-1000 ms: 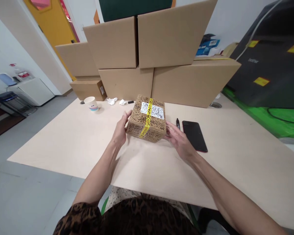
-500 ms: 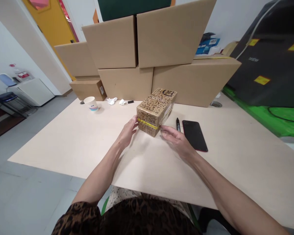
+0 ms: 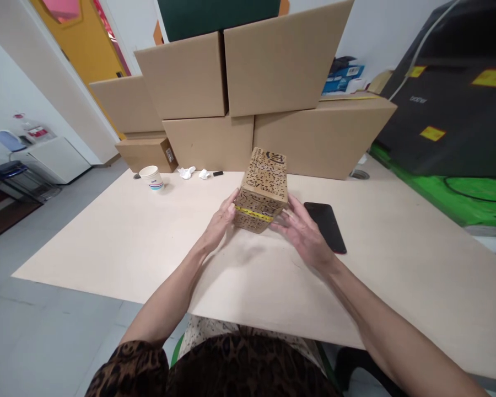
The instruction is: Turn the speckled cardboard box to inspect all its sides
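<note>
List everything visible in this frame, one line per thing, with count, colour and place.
Patterned box: 1, brown with black marks and a yellow tape band, held between both hands at mid table.
Phone: 1, black, flat on the table right of the box.
Paper cup: 1, white with stripes, far left of the table.
Tissues: 2, white, crumpled, beside the cup.
Cartons: about 6, plain brown, stacked along the far edge.
Table: 1, pale wood.
Door: 1, yellow, far left.
Cabinet: 1, white, left on the floor.
Left hand: on the box's left side.
Right hand: on the box's right side.
</note>
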`<action>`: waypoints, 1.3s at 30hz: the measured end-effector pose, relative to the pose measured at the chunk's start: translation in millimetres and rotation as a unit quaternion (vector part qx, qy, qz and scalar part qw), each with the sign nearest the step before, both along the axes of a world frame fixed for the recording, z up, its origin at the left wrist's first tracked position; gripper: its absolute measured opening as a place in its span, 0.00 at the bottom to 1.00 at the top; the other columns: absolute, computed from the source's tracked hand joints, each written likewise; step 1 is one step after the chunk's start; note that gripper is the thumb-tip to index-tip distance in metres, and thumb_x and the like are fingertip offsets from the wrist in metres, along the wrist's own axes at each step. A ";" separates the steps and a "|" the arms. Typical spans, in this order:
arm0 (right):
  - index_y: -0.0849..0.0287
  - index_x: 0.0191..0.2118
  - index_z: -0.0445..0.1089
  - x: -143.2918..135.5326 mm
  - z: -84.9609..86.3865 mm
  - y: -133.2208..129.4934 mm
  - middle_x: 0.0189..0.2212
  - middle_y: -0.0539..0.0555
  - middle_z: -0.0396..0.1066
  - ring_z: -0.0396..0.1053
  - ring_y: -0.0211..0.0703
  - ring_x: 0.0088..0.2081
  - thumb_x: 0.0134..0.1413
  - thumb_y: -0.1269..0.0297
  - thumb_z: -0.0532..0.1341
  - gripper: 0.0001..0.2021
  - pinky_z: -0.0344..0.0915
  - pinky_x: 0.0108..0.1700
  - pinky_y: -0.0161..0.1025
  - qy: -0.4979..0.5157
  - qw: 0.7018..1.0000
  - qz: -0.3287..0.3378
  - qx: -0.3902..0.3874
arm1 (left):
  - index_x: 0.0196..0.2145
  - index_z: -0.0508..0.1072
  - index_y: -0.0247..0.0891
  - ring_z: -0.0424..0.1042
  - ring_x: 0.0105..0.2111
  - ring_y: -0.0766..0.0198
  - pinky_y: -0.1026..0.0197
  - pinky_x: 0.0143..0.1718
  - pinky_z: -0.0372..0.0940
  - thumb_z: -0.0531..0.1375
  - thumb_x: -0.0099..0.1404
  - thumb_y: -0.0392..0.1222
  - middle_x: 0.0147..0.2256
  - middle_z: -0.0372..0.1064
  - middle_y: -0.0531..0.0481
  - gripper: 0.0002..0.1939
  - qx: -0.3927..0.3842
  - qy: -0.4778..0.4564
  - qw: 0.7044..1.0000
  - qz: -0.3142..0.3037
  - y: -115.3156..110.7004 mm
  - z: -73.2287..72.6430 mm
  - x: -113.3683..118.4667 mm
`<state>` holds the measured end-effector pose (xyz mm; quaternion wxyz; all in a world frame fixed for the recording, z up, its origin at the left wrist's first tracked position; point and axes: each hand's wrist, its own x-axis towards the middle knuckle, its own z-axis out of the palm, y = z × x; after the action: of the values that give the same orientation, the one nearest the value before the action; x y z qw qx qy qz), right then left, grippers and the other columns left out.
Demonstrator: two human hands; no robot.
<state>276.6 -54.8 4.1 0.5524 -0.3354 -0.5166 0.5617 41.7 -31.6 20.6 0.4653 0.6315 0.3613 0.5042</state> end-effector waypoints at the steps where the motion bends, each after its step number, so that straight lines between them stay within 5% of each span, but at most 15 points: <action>1: 0.38 0.69 0.61 -1.9 0.9 -0.7 0.71 0.51 0.61 0.62 0.58 0.69 0.59 0.42 0.63 0.33 0.72 0.60 0.58 0.013 1.000 0.004 -0.017 | 0.61 0.75 0.54 0.56 0.72 0.48 0.45 0.73 0.48 0.58 0.67 0.70 0.69 0.64 0.50 0.31 0.035 0.004 0.999 0.009 -0.6 1.7 -1.6; 6: 0.40 0.64 0.64 -6.7 -5.3 4.7 0.68 0.53 0.65 0.66 0.59 0.65 0.59 0.36 0.59 0.31 0.75 0.55 0.61 0.057 0.995 -0.020 -0.079 | 0.54 0.80 0.47 0.62 0.68 0.47 0.44 0.72 0.51 0.60 0.69 0.64 0.63 0.70 0.44 0.25 0.075 -0.005 0.994 0.084 2.7 -1.6 -6.5; 10: 0.38 0.67 0.58 -1.5 -12.0 10.1 0.70 0.53 0.62 0.63 0.57 0.68 0.57 0.41 0.64 0.34 0.71 0.60 0.61 0.046 0.988 -0.120 -0.089 | 0.65 0.68 0.40 0.58 0.70 0.41 0.42 0.69 0.56 0.70 0.58 0.62 0.71 0.57 0.35 0.43 -0.107 -0.007 0.974 0.199 7.3 -12.8 -3.0; 13: 0.40 0.68 0.61 4.0 -10.2 9.8 0.70 0.54 0.62 0.61 0.56 0.70 0.56 0.43 0.67 0.36 0.64 0.67 0.59 -0.007 0.983 -0.183 -0.020 | 0.63 0.69 0.38 0.68 0.64 0.41 0.45 0.62 0.65 0.73 0.54 0.64 0.66 0.66 0.33 0.46 -0.245 -0.056 0.957 0.143 8.2 -14.0 0.7; 15: 0.45 0.65 0.68 5.5 -8.1 8.2 0.68 0.55 0.66 0.61 0.56 0.70 0.57 0.41 0.66 0.32 0.58 0.71 0.57 -0.062 0.979 -0.190 0.032 | 0.56 0.74 0.40 0.73 0.59 0.42 0.47 0.55 0.70 0.74 0.51 0.63 0.58 0.75 0.38 0.41 -0.271 -0.097 0.953 0.090 7.2 -10.2 2.3; 23: 0.54 0.47 0.81 -1.1 -26.0 17.7 0.53 0.59 0.80 0.70 0.62 0.63 0.53 0.29 0.63 0.33 0.58 0.70 0.60 -0.091 0.986 -0.138 -0.026 | 0.50 0.78 0.46 0.72 0.56 0.51 0.57 0.45 0.65 0.68 0.57 0.64 0.55 0.77 0.48 0.29 -0.191 -0.078 0.969 0.134 7.7 7.8 -11.8; 30: 0.45 0.57 0.76 -0.6 -26.2 14.6 0.63 0.52 0.73 0.68 0.59 0.65 0.55 0.35 0.66 0.29 0.68 0.65 0.60 -0.029 0.995 -0.077 -0.057 | 0.43 0.78 0.41 0.72 0.53 0.47 0.54 0.45 0.65 0.67 0.53 0.65 0.48 0.79 0.44 0.29 -0.251 -0.081 0.955 0.138 12.5 -2.7 -6.6; 33: 0.44 0.57 0.76 0.6 -19.3 11.2 0.64 0.51 0.72 0.66 0.57 0.67 0.58 0.39 0.66 0.25 0.65 0.67 0.59 -0.006 0.998 -0.059 -0.025 | 0.50 0.77 0.43 0.71 0.56 0.46 0.52 0.49 0.65 0.68 0.53 0.57 0.54 0.78 0.46 0.28 -0.221 -0.090 0.966 0.102 9.5 1.3 -5.0; 39: 0.41 0.57 0.75 3.2 -9.8 12.5 0.62 0.48 0.74 0.65 0.51 0.68 0.61 0.48 0.65 0.19 0.63 0.69 0.56 0.080 0.991 -0.100 0.033 | 0.58 0.74 0.48 0.59 0.68 0.47 0.47 0.65 0.57 0.69 0.50 0.38 0.65 0.68 0.49 0.36 -0.030 -0.136 0.990 0.033 9.5 2.3 -7.9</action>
<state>279.8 -42.3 -5.8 0.6562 -0.3213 -0.4527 0.5111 33.8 -22.1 23.0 0.5123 0.5303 0.3302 0.5893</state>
